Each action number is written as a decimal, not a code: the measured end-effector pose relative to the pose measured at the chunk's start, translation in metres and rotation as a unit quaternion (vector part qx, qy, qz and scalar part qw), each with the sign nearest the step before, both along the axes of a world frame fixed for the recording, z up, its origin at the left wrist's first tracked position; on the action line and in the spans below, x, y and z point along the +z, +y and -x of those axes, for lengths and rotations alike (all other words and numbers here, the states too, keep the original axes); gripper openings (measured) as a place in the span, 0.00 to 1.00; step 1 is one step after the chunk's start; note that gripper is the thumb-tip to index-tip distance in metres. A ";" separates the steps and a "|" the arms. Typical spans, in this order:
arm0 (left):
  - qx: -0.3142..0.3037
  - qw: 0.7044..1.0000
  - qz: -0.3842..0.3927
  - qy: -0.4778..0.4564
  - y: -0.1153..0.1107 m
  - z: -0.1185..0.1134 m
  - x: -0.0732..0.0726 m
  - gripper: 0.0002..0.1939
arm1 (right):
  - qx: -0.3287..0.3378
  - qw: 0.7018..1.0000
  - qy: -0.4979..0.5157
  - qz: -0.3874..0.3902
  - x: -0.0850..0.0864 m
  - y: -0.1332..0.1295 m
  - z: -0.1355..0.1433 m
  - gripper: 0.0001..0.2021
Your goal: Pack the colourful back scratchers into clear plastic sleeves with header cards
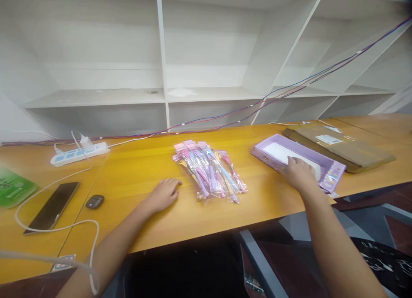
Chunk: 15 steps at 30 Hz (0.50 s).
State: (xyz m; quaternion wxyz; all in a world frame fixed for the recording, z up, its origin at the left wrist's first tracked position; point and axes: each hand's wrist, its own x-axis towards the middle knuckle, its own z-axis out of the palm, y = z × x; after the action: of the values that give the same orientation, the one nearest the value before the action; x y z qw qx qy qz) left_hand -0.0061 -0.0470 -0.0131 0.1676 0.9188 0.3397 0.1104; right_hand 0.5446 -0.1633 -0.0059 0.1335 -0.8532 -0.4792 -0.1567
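Observation:
My left hand [165, 194] rests on the wooden table with its fingers loosely bent and slightly apart, holding nothing. To its right lies a pile of small clear plastic packets [210, 171], with pink, purple, blue and yellow sticks inside; some end in a small hand shape. My right hand [300, 172] is at the near side of a shallow purple box [273, 144], its bent fingers reaching over the near wall. The box lies open with a white inside. My right fingertips are partly hidden, but they seem to grip the box's near wall.
A flat brown cardboard box [347, 145] lies behind the purple box. On the left are a white power strip [80, 153], a dark phone [53, 205], a black mouse-like object [95, 201], a green package [14, 188] and a loose white cable [54, 229]. White shelves [206, 94] stand behind.

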 end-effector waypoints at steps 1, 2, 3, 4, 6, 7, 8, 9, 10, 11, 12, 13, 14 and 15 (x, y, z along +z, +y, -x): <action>0.001 1.000 0.001 -0.003 0.000 0.001 0.000 0.17 | 0.045 0.998 0.002 -0.032 0.004 0.012 0.017 0.25; 0.001 1.000 0.004 -0.008 0.001 0.001 0.000 0.17 | 0.093 0.994 0.028 -0.048 0.009 0.026 0.036 0.24; 0.002 1.000 0.008 -0.013 0.001 0.002 0.000 0.16 | 0.135 0.986 0.078 -0.056 0.013 0.042 0.056 0.22; 0.001 1.000 0.014 -0.019 0.002 0.003 0.000 0.16 | 0.167 0.974 0.141 -0.064 0.018 0.058 0.075 0.20; 0.000 0.999 0.028 -0.034 0.003 0.004 0.001 0.15 | 0.196 0.938 0.280 -0.053 0.023 0.092 0.111 0.16; 0.001 0.999 0.034 -0.041 0.004 0.005 0.002 0.15 | 0.197 0.920 0.336 -0.039 0.024 0.108 0.127 0.14; 0.004 0.998 0.038 -0.047 0.004 0.006 0.002 0.15 | 0.192 0.906 0.376 -0.027 0.022 0.124 0.142 0.15; 0.008 0.998 0.039 -0.054 0.004 0.006 0.002 0.15 | 0.186 0.898 0.397 -0.026 0.018 0.137 0.154 0.16; 0.012 0.997 0.038 -0.060 0.004 0.006 0.002 0.15 | 0.178 0.897 0.404 -0.034 0.013 0.149 0.165 0.18; 0.015 0.997 0.035 -0.067 0.004 0.006 0.002 0.15 | 0.171 0.899 0.400 -0.052 0.007 0.158 0.175 0.20; 0.017 0.997 0.033 -0.074 0.004 0.006 0.002 0.15 | 0.167 0.902 0.391 -0.074 0.000 0.164 0.182 0.21; 0.018 0.996 0.031 -0.080 0.004 0.006 0.002 0.15 | 0.164 0.904 0.383 -0.095 -0.007 0.168 0.188 0.22; 0.018 0.996 0.030 -0.085 0.004 0.005 0.002 0.15 | 0.164 0.905 0.376 -0.111 -0.012 0.169 0.191 0.23; 0.019 0.996 0.029 -0.088 0.003 0.005 0.002 0.15 | 0.167 0.905 0.371 -0.122 -0.017 0.169 0.193 0.23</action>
State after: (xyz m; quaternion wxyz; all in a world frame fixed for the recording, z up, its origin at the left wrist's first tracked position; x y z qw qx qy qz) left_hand -0.0111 -0.0439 -0.0114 0.2211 0.8937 0.3444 0.1838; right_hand 0.3518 0.0056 -0.0229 0.4291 -0.7344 -0.5074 0.1382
